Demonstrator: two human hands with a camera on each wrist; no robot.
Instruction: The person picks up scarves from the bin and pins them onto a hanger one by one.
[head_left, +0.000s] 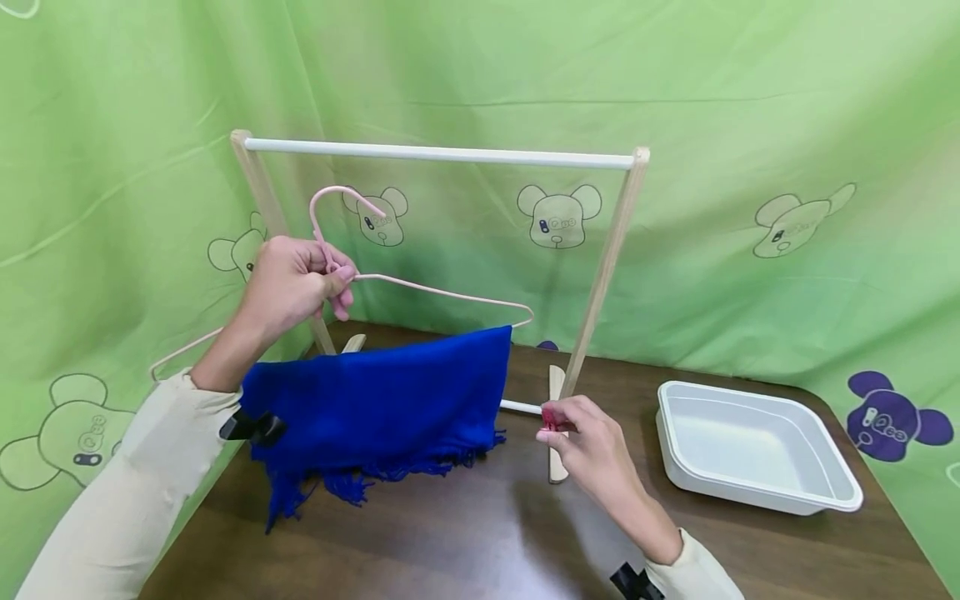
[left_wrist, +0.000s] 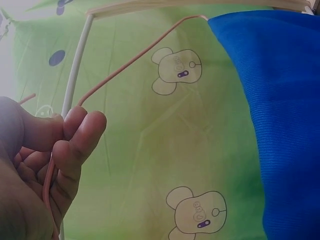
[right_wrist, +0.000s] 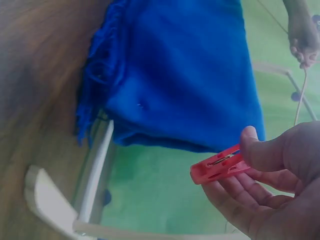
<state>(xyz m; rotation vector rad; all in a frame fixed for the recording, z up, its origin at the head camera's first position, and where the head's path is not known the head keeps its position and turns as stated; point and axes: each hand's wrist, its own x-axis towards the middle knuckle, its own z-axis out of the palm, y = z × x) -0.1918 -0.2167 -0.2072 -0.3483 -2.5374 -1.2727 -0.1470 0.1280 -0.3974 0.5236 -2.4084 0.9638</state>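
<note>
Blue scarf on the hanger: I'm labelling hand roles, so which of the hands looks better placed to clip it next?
Probably the right hand: it pinches the red clothespin, to the right of the blue scarf, while the left hand is occupied gripping the pink hanger.

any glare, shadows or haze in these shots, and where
Head view: soft glare on the brown table, a darker shadow below the right hand; left wrist view: upper left washed out, above the left hand; right wrist view: hazy, paler towards the right edge, red clip fairly clear.

Soft light leaves glare on the table [head_left: 450, 537].
</note>
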